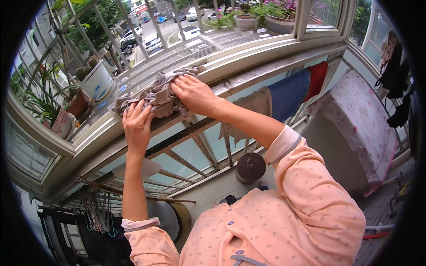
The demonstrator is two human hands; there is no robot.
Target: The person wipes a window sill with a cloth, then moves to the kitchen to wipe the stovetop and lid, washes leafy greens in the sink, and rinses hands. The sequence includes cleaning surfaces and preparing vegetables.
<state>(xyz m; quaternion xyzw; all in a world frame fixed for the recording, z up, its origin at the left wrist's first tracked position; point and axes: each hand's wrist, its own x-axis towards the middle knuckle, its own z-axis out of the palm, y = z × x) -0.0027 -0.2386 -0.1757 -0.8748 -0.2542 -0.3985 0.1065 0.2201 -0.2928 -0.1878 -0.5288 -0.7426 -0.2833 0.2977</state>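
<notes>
A crumpled grey-brown cloth lies bunched over the window's light metal frame. My left hand presses on the cloth's near left end, fingers spread over its folds. On the cloth's right part rests my right hand, its fingers curled over the fabric. The cloth hides the stretch of frame under it. Just below the frame runs a weathered rail with dark stains and worn patches.
Potted plants stand outside on the grated ledge, among them a white cactus pot and a grey pot. A blue towel hangs on the railing. A dark-topped round container stands below. Hangers hang lower left; a floral cloth drapes at right.
</notes>
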